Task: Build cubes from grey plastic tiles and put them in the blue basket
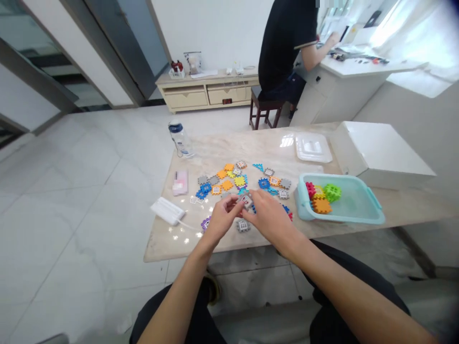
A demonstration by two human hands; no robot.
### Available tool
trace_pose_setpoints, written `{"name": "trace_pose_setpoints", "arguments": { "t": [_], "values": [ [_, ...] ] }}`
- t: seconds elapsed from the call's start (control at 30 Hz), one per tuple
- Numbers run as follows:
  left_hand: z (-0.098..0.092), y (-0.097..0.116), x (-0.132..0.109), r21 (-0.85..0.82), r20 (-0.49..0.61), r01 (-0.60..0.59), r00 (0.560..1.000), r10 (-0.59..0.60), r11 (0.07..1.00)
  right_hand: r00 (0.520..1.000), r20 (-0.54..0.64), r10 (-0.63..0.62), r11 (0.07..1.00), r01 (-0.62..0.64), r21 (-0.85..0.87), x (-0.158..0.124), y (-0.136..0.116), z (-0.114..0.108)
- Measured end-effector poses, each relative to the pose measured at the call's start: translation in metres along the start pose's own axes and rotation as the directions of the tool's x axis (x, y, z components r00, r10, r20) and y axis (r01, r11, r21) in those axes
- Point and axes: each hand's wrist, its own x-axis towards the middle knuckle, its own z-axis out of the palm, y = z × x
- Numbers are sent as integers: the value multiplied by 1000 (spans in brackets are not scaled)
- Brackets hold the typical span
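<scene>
Pinching a small grey plastic tile (246, 201), the left hand (223, 220) and right hand (268, 216) came together; it looked light and stiff, best gripped by its edges.

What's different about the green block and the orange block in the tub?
The green block looks like a chunky cube; the orange block looks flatter. The green one sits farther from the person, the orange one nearer. Both are notched plastic pieces lying in the teal tub.

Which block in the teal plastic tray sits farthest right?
The green grid-walled plastic cube, right of the red piece, yellow piece and orange piece.
</scene>
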Motion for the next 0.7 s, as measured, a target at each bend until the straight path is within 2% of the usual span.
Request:
{"name": "trace_pose_setpoints", "arguments": {
  "t": [0.13,0.3,0.43,0.7],
  "values": [
    [-15,1,5,1,-63,46,997,-46,999,993,72,-95,988,103,-118,5,-7,-2],
    [-12,-3,14,-35,21,38,999,-37,999,964,112,-243,948,260,-183,5,4,-4],
    [-9,-11,10,-14,67,-2,998,3,1000,919,217,-328,923,361,-132,3,8,-2],
    [-29,-29,-1,34,10,29,1000,-29,999,864,365,-347,936,342,79,23,6,2]
  ]
}}
